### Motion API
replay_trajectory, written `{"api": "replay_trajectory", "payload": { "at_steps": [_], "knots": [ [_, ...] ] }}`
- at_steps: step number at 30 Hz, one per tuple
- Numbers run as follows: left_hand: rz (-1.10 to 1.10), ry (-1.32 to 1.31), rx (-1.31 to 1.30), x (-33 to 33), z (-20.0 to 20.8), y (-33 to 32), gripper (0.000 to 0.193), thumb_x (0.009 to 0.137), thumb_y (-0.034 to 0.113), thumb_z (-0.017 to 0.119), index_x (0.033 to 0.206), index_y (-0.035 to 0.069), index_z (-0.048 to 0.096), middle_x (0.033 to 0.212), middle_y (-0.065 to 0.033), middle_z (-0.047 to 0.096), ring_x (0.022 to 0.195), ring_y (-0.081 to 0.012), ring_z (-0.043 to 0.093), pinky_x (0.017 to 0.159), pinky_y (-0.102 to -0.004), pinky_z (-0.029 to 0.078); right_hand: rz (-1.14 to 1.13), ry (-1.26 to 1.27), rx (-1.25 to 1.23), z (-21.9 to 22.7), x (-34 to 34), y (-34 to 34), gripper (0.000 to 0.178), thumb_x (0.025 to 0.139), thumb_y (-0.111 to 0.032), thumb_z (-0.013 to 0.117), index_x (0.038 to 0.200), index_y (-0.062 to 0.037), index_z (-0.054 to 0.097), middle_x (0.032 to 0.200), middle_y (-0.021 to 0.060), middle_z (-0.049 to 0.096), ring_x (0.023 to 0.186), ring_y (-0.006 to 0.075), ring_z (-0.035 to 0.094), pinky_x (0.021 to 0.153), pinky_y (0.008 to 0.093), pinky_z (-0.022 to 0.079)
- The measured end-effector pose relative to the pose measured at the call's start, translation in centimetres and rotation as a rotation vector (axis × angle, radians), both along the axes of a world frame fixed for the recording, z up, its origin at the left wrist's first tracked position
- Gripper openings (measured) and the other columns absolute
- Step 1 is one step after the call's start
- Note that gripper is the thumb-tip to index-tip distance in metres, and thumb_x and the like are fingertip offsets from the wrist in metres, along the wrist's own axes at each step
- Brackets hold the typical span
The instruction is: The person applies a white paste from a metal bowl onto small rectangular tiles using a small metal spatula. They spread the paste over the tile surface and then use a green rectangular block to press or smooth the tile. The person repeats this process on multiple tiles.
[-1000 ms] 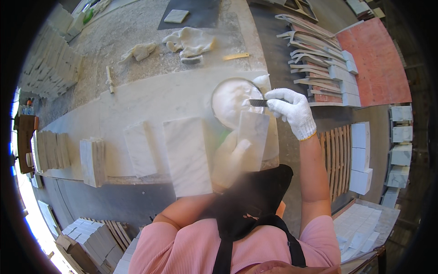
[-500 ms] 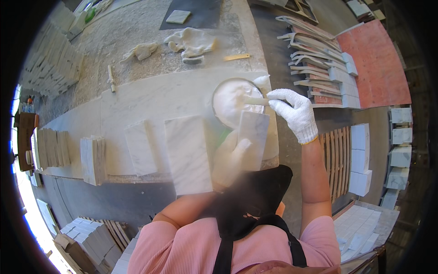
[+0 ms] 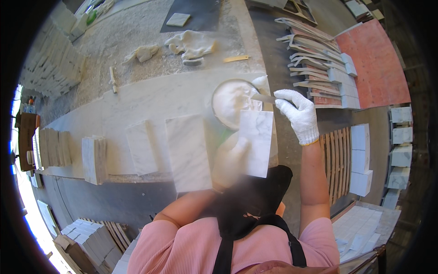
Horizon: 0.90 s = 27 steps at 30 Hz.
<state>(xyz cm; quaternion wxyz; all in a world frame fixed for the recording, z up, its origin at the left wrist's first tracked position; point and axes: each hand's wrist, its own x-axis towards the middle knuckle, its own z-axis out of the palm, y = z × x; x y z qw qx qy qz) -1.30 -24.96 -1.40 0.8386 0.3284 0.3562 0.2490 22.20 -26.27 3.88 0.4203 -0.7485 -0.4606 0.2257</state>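
My left hand (image 3: 233, 155), in a pale glove and blurred by a smear in the picture, grips a white marble tile (image 3: 257, 141) along its left edge. Pinched in my white-gloved right hand (image 3: 297, 114) is a flat scraper blade (image 3: 264, 97). Its tip points left over a round bowl (image 3: 213, 106) of white paste (image 3: 233, 101). The tile stands nearer me than the bowl and overlaps its near rim. Left of my left hand is a larger marble tile (image 3: 188, 153).
More tiles stand at the left along the bench (image 3: 109, 155). Farther back lie crumpled gloves (image 3: 190, 44), a yellow strip (image 3: 236, 58) and a small tile on a dark sheet (image 3: 188, 10). Off the bench's right edge, a slatted pallet (image 3: 335, 164) and stacked tiles stand.
My right hand has drawn the scraper slightly right, its tip toward the bowl's right rim. The tile in my left hand has shifted right and turned its face more into view.
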Motion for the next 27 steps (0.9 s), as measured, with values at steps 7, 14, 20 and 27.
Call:
{"api": "replay_trajectory", "payload": {
  "at_steps": [7, 14, 20, 27],
  "knots": [
    [0.086, -0.225, -0.508, 0.7, 0.3, -1.1, 0.042, 0.115, 0.04, 0.048, 0.137, 0.007, 0.064, 0.094, -0.0012, 0.069, 0.077, -0.0129, 0.066, 0.072, -0.0307, 0.058, -0.119, 0.098, -0.011, -0.5, 0.0, -2.8, 0.026, 0.097, -0.007, 0.076, 0.123, -0.0029, 0.078, 0.107, 0.0006, 0.076, 0.08, 0.0057, 0.064, 0.068, 0.0217, 0.049],
    [-0.16, 0.023, 0.172, -1.1, 2.2, -2.2, 0.048, 0.11, 0.03, 0.061, 0.148, 0.001, 0.057, 0.119, -0.0038, 0.069, 0.108, -0.0125, 0.064, 0.096, -0.0303, 0.053, -0.23, 0.202, 0.073, -1.7, 0.5, -6.1, 0.036, 0.097, -0.012, 0.079, 0.131, -0.0039, 0.075, 0.106, 0.0046, 0.078, 0.079, 0.0067, 0.066, 0.066, 0.0216, 0.049],
    [-0.369, 0.188, 0.454, -5.8, 9.2, -2.8, 0.053, 0.106, 0.022, 0.066, 0.152, -0.002, 0.056, 0.14, -0.0088, 0.067, 0.125, -0.0165, 0.061, 0.11, -0.0333, 0.047, -0.296, 0.348, 0.121, -1.8, -0.8, -9.7, 0.036, 0.097, -0.013, 0.079, 0.132, -0.0028, 0.075, 0.106, 0.0068, 0.078, 0.08, 0.0082, 0.068, 0.066, 0.0217, 0.05],
    [-0.548, 0.352, 0.84, -12.1, 14.7, 4.2, 0.049, 0.1, 0.034, 0.074, 0.134, -0.001, 0.071, 0.115, -0.0076, 0.076, 0.105, -0.0164, 0.068, 0.097, -0.0331, 0.055, -0.229, 0.373, 0.173, -1.0, -4.1, -13.1, 0.019, 0.102, -0.013, 0.074, 0.118, -0.003, 0.074, 0.098, 0.005, 0.076, 0.08, 0.0086, 0.069, 0.068, 0.0228, 0.053]
  ]
}}
